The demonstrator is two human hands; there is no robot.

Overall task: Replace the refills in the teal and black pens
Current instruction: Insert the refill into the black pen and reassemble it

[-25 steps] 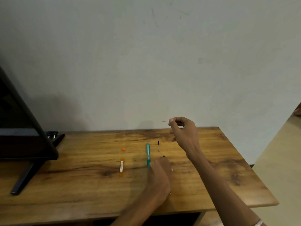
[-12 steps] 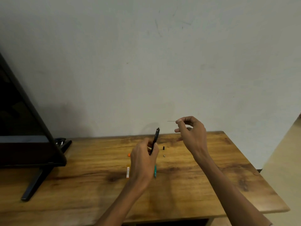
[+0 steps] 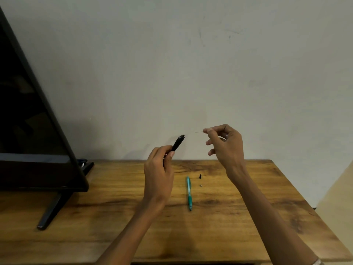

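Note:
My left hand (image 3: 159, 169) grips the black pen (image 3: 178, 142) above the table, its upper end tilted up and to the right. My right hand (image 3: 225, 144) pinches a thin refill (image 3: 199, 132) between thumb and forefinger, its tip pointing left toward the pen's end, a short gap apart. The teal pen (image 3: 189, 192) lies lengthwise on the wooden table (image 3: 248, 217) between my forearms. A small black cap piece (image 3: 200, 176) and a tiny grey part (image 3: 201, 185) lie just right of it.
A black monitor (image 3: 28, 131) on a slanted stand (image 3: 51, 211) fills the left side of the table. A plain wall rises right behind the table's back edge. The table's right edge drops off to a beige floor (image 3: 336, 188).
My left hand picked the black pen off the table and raised it toward the refill. My right hand stayed raised with the refill. The camera view shifted, so the orange items are hidden behind my left hand.

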